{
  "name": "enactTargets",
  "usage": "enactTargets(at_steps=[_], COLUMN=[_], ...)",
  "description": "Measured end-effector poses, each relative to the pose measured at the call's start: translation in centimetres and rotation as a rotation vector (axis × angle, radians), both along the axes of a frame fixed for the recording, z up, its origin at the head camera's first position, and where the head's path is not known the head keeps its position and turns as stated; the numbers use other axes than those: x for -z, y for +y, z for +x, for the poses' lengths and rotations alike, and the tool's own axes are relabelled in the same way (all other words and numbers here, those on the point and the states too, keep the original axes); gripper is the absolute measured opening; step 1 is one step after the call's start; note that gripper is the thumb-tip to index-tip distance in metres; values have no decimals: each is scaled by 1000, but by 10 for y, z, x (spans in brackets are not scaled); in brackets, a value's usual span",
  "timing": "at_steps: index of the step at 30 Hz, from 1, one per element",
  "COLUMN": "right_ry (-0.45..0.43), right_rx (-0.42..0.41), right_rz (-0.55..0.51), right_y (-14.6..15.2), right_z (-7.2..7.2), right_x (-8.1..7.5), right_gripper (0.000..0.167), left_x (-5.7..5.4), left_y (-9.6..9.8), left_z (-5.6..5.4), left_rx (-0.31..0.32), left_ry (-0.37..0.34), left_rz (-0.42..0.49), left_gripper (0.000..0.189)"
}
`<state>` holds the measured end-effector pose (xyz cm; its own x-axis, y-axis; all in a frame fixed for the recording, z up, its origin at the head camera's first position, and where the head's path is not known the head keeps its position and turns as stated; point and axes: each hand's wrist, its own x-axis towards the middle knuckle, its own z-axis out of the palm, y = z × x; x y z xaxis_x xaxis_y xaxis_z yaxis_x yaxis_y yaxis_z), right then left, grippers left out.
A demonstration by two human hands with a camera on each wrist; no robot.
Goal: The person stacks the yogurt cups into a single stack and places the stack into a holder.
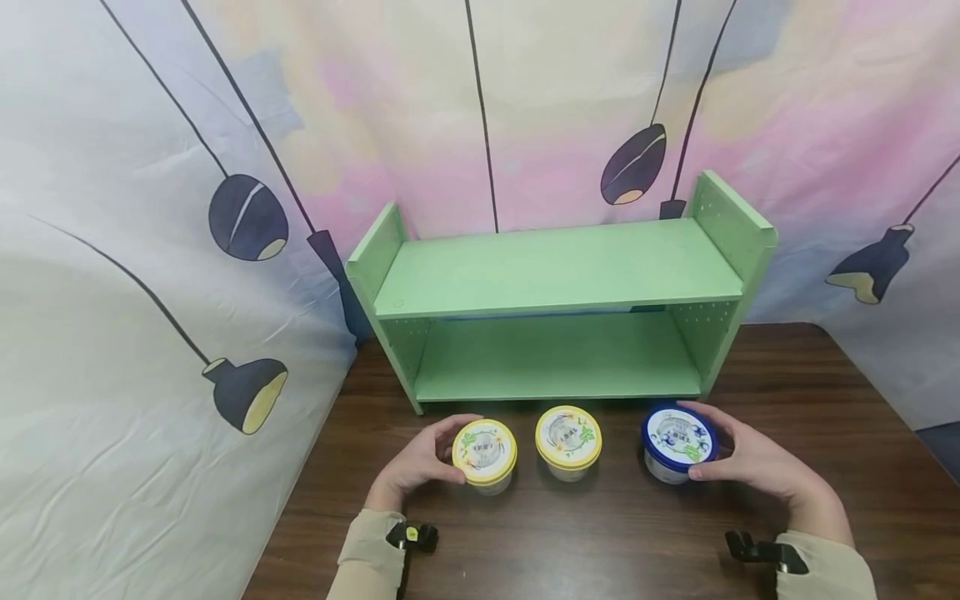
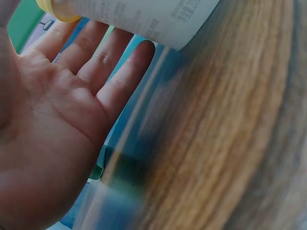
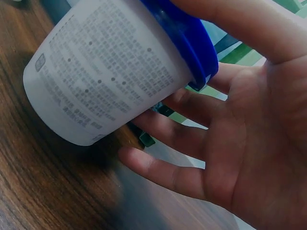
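Note:
My left hand [image 1: 416, 467] holds the leftmost lidded cup [image 1: 484, 452], a white one with a yellow rim and a printed lid, its thumb at the near side and fingers round the far side. In the left wrist view, the fingers [image 2: 103, 67] lie along the wall of that cup. My right hand [image 1: 757, 458] grips a white cup with a blue lid [image 1: 678, 437] from its right. From the right wrist view, the thumb is at the blue lid and the other fingers [image 3: 168, 129] reach behind the printed wall. Between them stands a second yellow-lidded cup [image 1: 568, 437], untouched.
A pale green two-tier shelf [image 1: 558, 354] stands at the back of the dark wooden table [image 1: 570, 542], just behind the cups. Its upper board [image 1: 555, 267] has raised side panels. A cloth backdrop [image 1: 112, 333] printed with lamps hangs behind and along the left.

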<state>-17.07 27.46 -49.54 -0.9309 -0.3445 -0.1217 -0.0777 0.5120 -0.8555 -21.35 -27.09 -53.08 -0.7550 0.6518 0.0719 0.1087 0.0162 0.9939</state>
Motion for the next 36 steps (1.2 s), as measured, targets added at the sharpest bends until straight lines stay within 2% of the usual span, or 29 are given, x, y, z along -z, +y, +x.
enactTargets(at_steps=[12, 25, 36], right_ry=[13, 20, 115], right_rx=[-35, -19, 16], right_rz=[-47, -2, 63], right_y=[-1, -4, -9], right_z=[-4, -3, 0], right_x=[-2, -2, -9], right_gripper=[103, 102, 96], left_x=[1, 0, 3], left_y=[2, 1, 2], left_z=[0, 3, 2], left_rx=[-29, -47, -42], left_ry=[32, 39, 19], left_rz=[-9, -41, -26], left_gripper=[90, 92, 91])
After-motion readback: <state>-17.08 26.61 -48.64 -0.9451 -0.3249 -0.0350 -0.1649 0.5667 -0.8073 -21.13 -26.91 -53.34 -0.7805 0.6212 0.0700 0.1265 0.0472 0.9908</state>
